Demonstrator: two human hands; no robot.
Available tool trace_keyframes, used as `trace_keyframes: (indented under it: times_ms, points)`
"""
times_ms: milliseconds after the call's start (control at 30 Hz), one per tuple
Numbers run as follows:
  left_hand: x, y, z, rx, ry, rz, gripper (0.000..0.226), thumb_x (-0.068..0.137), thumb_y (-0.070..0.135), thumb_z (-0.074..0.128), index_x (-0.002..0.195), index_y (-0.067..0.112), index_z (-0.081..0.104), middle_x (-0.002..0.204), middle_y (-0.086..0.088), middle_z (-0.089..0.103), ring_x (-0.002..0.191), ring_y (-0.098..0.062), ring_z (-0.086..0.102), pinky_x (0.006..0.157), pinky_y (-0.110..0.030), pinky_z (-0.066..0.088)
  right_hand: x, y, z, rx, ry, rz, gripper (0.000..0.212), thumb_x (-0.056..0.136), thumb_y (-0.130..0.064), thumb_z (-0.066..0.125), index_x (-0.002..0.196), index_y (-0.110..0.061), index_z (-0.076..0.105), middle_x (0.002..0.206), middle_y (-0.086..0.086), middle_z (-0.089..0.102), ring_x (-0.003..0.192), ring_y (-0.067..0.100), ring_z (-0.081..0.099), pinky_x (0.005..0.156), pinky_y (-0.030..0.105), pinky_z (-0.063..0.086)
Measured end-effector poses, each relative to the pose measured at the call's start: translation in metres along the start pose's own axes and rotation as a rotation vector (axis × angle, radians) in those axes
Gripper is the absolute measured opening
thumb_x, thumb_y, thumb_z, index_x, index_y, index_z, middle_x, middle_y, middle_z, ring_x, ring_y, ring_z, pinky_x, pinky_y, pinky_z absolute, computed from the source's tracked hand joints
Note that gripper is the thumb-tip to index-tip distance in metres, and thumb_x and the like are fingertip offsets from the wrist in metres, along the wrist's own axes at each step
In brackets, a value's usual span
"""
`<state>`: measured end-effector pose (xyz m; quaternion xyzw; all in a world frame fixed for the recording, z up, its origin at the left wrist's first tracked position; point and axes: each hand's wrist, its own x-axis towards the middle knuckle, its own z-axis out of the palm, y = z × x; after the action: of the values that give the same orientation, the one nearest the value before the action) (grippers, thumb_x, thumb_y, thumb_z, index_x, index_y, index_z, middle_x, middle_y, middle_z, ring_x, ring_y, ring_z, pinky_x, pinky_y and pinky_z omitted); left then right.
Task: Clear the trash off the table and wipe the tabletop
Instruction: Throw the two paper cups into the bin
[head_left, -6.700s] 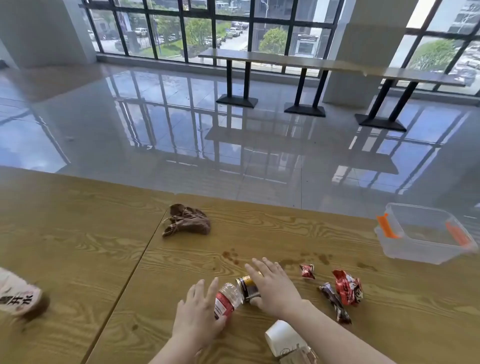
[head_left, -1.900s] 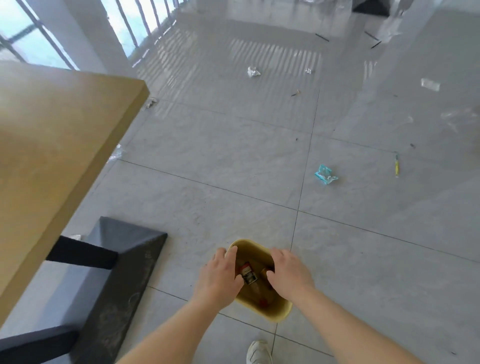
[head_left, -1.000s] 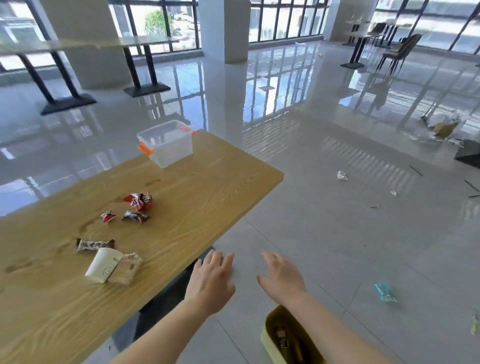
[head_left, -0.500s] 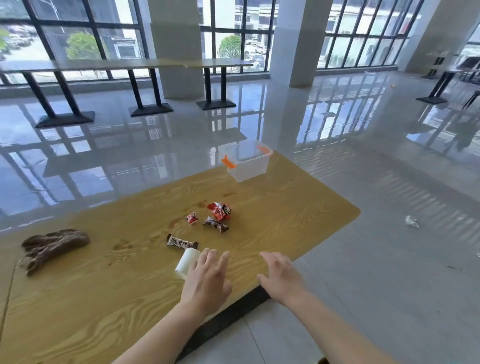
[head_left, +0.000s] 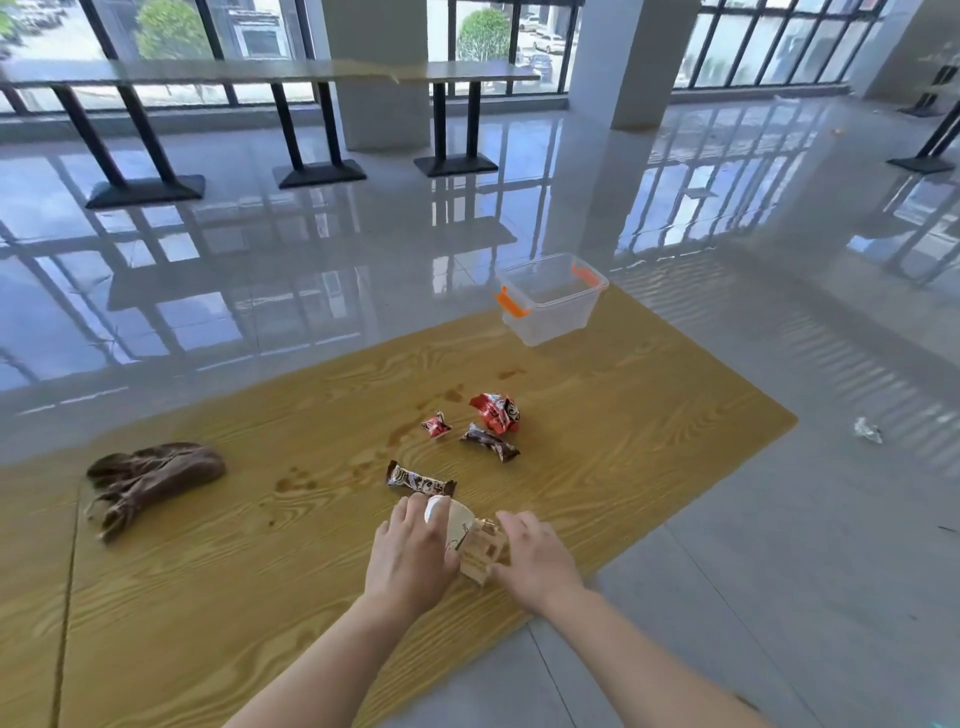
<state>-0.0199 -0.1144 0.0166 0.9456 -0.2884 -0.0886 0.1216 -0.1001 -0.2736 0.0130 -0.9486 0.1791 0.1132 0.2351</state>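
A white paper cup (head_left: 454, 519) and a crumpled clear plastic cup (head_left: 480, 553) lie side by side near the front edge of the wooden table (head_left: 208, 597). My left hand (head_left: 410, 558) wraps the paper cup from the left. My right hand (head_left: 535, 556) holds the clear cup from the right, finger and thumb on it. Beyond them lie a dark bar wrapper (head_left: 421, 480), a small red wrapper (head_left: 435, 425), a bigger red wrapper (head_left: 496, 411) and another dark wrapper (head_left: 488, 441). A brown cloth (head_left: 150, 475) is bunched at the left. Brown stains (head_left: 293, 480) mark the tabletop.
A clear plastic box (head_left: 550, 299) with orange latches stands at the table's far corner. The table's right edge drops to a grey tiled floor, where a scrap of litter (head_left: 867, 430) lies. Long tables on black legs line the windows.
I turned from the bin on the floor back to the table. Both hands moved forward from the table's edge and closed on the two cups.
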Motion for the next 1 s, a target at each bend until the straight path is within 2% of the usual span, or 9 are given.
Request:
trace_keyframes:
  times_ms: [133, 267, 400, 467, 567, 667, 767, 833, 1000]
  points:
    - [0.015, 0.001, 0.012, -0.034, -0.058, -0.076, 0.068, 0.086, 0.038, 0.055, 0.147, 0.024, 0.028, 0.136, -0.003, 0.041, 0.121, -0.024, 0.043, 0.088, -0.037, 0.046, 0.021, -0.001, 0.010, -0.028, -0.058, -0.010, 0.076, 0.084, -0.043, 0.070, 0.144, -0.015, 0.034, 0.142, 0.007, 0.040, 0.126, 0.028, 0.038, 0.106, 0.035, 0.033]
    - [0.026, 0.002, 0.024, -0.069, -0.093, -0.142, 0.075, 0.087, 0.039, 0.059, 0.150, 0.026, 0.020, 0.127, -0.003, 0.046, 0.113, -0.023, 0.048, 0.084, -0.035, 0.046, 0.038, 0.000, 0.017, -0.066, -0.120, -0.016, 0.100, 0.077, -0.053, 0.073, 0.152, -0.013, 0.019, 0.151, 0.006, 0.029, 0.135, 0.029, 0.028, 0.113, 0.036, 0.028]
    - [0.032, -0.002, 0.031, -0.093, -0.133, -0.188, 0.083, 0.086, 0.038, 0.065, 0.151, 0.033, 0.014, 0.121, -0.002, 0.047, 0.106, -0.022, 0.052, 0.077, -0.032, 0.047, 0.045, 0.000, 0.024, -0.132, -0.146, -0.034, 0.111, 0.073, -0.059, 0.075, 0.155, -0.014, 0.014, 0.153, 0.003, 0.028, 0.138, 0.026, 0.026, 0.113, 0.040, 0.031]
    - [0.033, -0.005, 0.033, -0.111, -0.151, -0.195, 0.083, 0.085, 0.034, 0.066, 0.150, 0.038, 0.015, 0.122, 0.000, 0.047, 0.105, -0.020, 0.053, 0.071, -0.031, 0.046, 0.047, 0.001, 0.027, -0.150, -0.132, -0.047, 0.108, 0.073, -0.057, 0.076, 0.154, -0.014, 0.017, 0.150, 0.002, 0.031, 0.137, 0.025, 0.029, 0.111, 0.041, 0.033]
    - [0.033, -0.008, 0.034, -0.119, -0.160, -0.194, 0.083, 0.083, 0.028, 0.067, 0.149, 0.039, 0.019, 0.122, 0.001, 0.047, 0.103, -0.019, 0.054, 0.071, -0.031, 0.049, 0.049, 0.001, 0.029, -0.154, -0.129, -0.065, 0.095, 0.076, -0.051, 0.075, 0.149, -0.014, 0.026, 0.145, 0.003, 0.035, 0.133, 0.025, 0.032, 0.109, 0.041, 0.035]
    - [0.032, -0.008, 0.035, -0.141, -0.156, -0.190, 0.080, 0.078, 0.025, 0.069, 0.144, 0.038, 0.026, 0.119, 0.000, 0.045, 0.103, -0.020, 0.053, 0.074, -0.031, 0.049, 0.050, 0.001, 0.030, -0.163, -0.107, -0.076, 0.076, 0.075, -0.044, 0.070, 0.137, -0.015, 0.037, 0.137, 0.004, 0.039, 0.125, 0.025, 0.035, 0.105, 0.038, 0.038]
    - [0.031, -0.006, 0.034, -0.181, -0.169, -0.199, 0.076, 0.074, 0.024, 0.070, 0.138, 0.037, 0.032, 0.112, 0.000, 0.041, 0.093, -0.022, 0.055, 0.068, -0.032, 0.049, 0.050, 0.002, 0.029, -0.169, -0.114, -0.070, 0.067, 0.070, -0.041, 0.070, 0.126, -0.016, 0.042, 0.130, 0.004, 0.040, 0.120, 0.024, 0.036, 0.101, 0.036, 0.039]
    - [0.031, -0.006, 0.032, -0.201, -0.160, -0.203, 0.075, 0.072, 0.027, 0.070, 0.136, 0.038, 0.032, 0.108, 0.001, 0.039, 0.088, -0.022, 0.055, 0.065, -0.032, 0.049, 0.049, 0.005, 0.027, -0.156, -0.097, -0.070, 0.065, 0.067, -0.041, 0.071, 0.121, -0.016, 0.044, 0.127, 0.005, 0.042, 0.117, 0.024, 0.037, 0.100, 0.034, 0.039]
    - [0.029, -0.006, 0.027, -0.225, -0.112, -0.171, 0.079, 0.070, 0.027, 0.070, 0.137, 0.037, 0.028, 0.106, 0.002, 0.039, 0.084, -0.022, 0.054, 0.061, -0.031, 0.048, 0.043, 0.015, 0.016, -0.117, -0.026, -0.053, 0.069, 0.066, -0.040, 0.071, 0.124, -0.013, 0.044, 0.123, 0.003, 0.041, 0.116, 0.024, 0.038, 0.099, 0.033, 0.040]
